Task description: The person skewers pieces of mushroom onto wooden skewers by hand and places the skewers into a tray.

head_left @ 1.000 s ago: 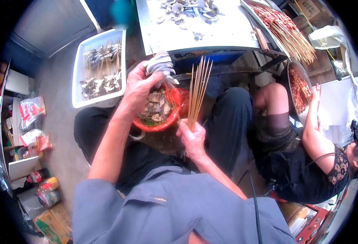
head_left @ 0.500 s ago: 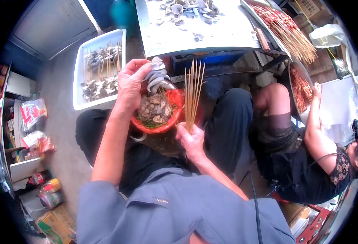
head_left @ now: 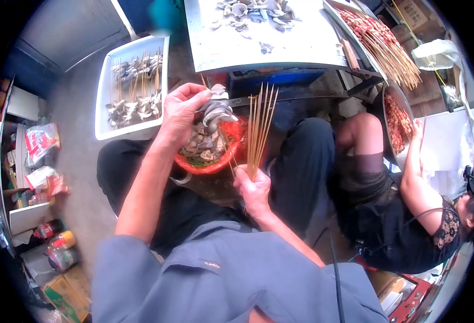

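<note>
My left hand (head_left: 181, 112) pinches grey-white mushroom pieces (head_left: 217, 112) threaded on a skewer, above a red-lined bowl (head_left: 207, 168) of mushroom scraps (head_left: 203, 145). To its right, my right hand (head_left: 253, 188) is closed around a fanned bundle of bare wooden skewers (head_left: 260, 132), their points upward. One thin skewer slants from my right hand up toward the threaded mushrooms. A white tray (head_left: 103, 102) at the left holds finished mushroom skewers (head_left: 134, 110).
Loose mushroom pieces (head_left: 255, 12) lie on a white table (head_left: 210, 51). Meat skewers (head_left: 371, 40) fill a tray at the upper right. A co-worker (head_left: 387, 215) sits at the right, one hand by a pan of meat (head_left: 397, 121). Packages and bottles (head_left: 62, 250) stand at the left.
My left hand and the threaded mushrooms have shifted slightly right since half a second ago. The skewer bundle in my right hand has tilted a little to the right.
</note>
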The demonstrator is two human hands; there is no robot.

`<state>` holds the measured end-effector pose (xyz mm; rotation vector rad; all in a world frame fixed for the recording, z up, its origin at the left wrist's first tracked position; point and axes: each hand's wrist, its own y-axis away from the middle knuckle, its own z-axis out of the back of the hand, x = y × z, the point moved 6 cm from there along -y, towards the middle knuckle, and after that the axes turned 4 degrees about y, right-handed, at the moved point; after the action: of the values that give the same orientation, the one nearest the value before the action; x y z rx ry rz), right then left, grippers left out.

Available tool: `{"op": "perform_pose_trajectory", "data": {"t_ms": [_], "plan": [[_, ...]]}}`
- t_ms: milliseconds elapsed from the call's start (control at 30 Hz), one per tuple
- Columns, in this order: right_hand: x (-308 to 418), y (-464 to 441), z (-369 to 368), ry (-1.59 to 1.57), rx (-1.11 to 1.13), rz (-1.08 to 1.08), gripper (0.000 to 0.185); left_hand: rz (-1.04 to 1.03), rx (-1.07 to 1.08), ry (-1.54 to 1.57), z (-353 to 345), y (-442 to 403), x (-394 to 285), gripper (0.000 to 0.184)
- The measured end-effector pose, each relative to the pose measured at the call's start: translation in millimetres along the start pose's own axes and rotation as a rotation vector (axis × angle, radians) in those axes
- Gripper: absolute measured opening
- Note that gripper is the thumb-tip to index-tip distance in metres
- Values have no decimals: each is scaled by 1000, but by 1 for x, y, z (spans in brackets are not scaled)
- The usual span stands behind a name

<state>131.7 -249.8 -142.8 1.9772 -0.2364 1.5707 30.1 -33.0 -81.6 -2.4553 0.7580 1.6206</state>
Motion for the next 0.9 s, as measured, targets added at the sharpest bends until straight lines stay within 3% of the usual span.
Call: {"op": "perform_pose_trajectory", "data": {"t_ms": [667,833,900], "plan": [[-13,5,-3,-258,132,-233,8,6,51,-93,-12,9,15,13],[0,5,2,45,-87,26,9,11,-11,-89,-15,14,19,15],[7,4,-2,33,-84,3,9,38,33,-99,-18,16,24,14]]}}
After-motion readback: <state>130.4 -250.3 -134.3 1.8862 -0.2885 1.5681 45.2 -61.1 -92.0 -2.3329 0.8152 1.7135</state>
